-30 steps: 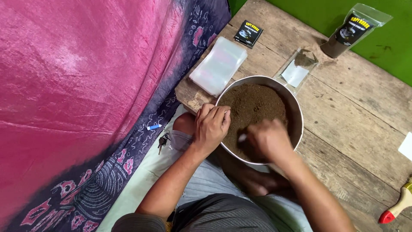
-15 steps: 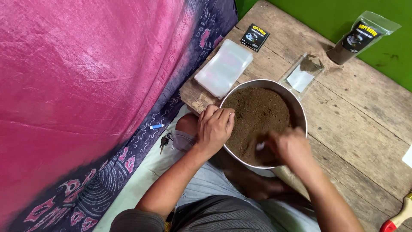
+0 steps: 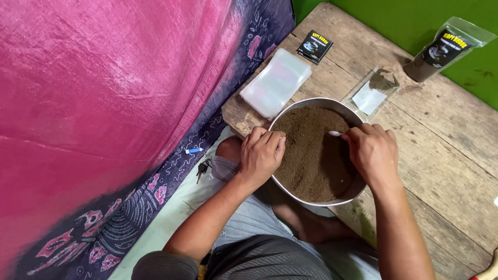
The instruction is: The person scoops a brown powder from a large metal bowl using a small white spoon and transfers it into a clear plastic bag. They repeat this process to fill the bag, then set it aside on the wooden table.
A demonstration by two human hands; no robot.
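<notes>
**Head view: both hands at the pan of brown powder**

Head view, looking down. We note a round, shallow metal pan [image 3: 284, 187] filled with fine dark brown powder [image 3: 311, 155], sitting at the near edge of a rough wooden plank table [image 3: 441, 155] and overhanging the person's lap.

- Left hand [image 3: 262, 155]: fingers curled over the pan's near rim, gripping it and holding it steady.
- Right hand [image 3: 373, 153]: closed around a small white spoon [image 3: 334, 134], only its tip showing above the powder; the rest is hidden in the fist.

Our judgement on handling: the powder is loose and fine, so the spoon is best kept low and level, moved slowly, with the left hand's grip on the rim firm so the overhanging pan does not tip.

Outward from the pan:
- Just beyond the far rim, a small clear plastic pouch [image 3: 372, 93], partly filled with powder.
- To the left, a stack of empty clear plastic bags [image 3: 275, 83].
- Beyond that, a small black printed packet [image 3: 315, 45].
- At the far right, a tall clear-and-black filled pouch [image 3: 443, 49], against a green wall [image 3: 415, 15].
- Left of the table, a pink and purple patterned cloth [image 3: 104, 103]; at its foot, a bunch of keys [image 3: 202, 168] and a small blue-and-white tube [image 3: 193, 151].
</notes>
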